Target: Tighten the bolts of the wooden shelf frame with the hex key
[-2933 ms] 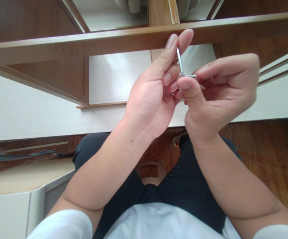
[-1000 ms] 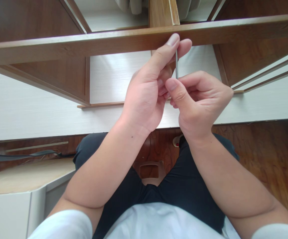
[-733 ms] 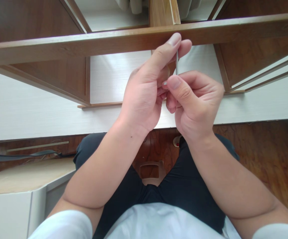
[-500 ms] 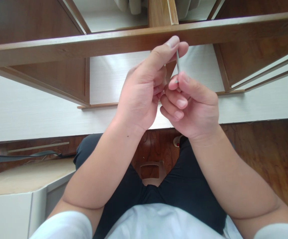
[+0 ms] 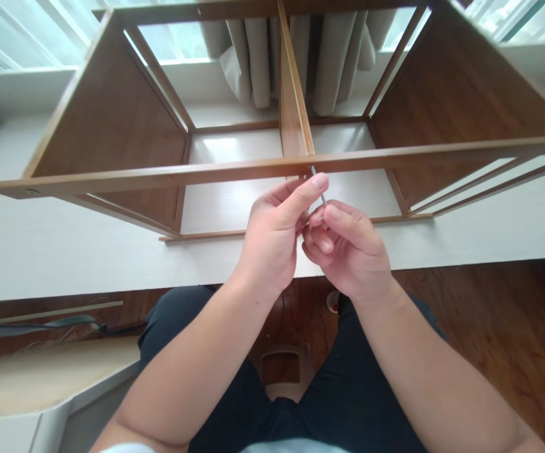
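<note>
A thin metal hex key (image 5: pixel 318 186) runs up to the front rail of a brown wooden shelf frame (image 5: pixel 159 176), where the middle divider meets the rail. My left hand (image 5: pixel 275 233) pinches the key's shaft between thumb and forefinger. My right hand (image 5: pixel 347 248) is curled round the key's lower end, fingers pressed together just under the left thumb. Most of the key is hidden by the fingers. Both hands hover above the front edge of a white table (image 5: pixel 65 251).
The shelf frame lies on the white table, open sides up, with a divider (image 5: pixel 293 113) through its middle. Grey curtains (image 5: pixel 300 50) and windows are behind it. A wooden floor (image 5: pixel 498 327) and my dark trousers are below; a pale cabinet (image 5: pixel 27 384) sits at the lower left.
The view has tilted up, so the whole shelf frame and windows now show. My hands sit lower in the picture, still closed on the hex key; the right hand has turned its fingers under.
</note>
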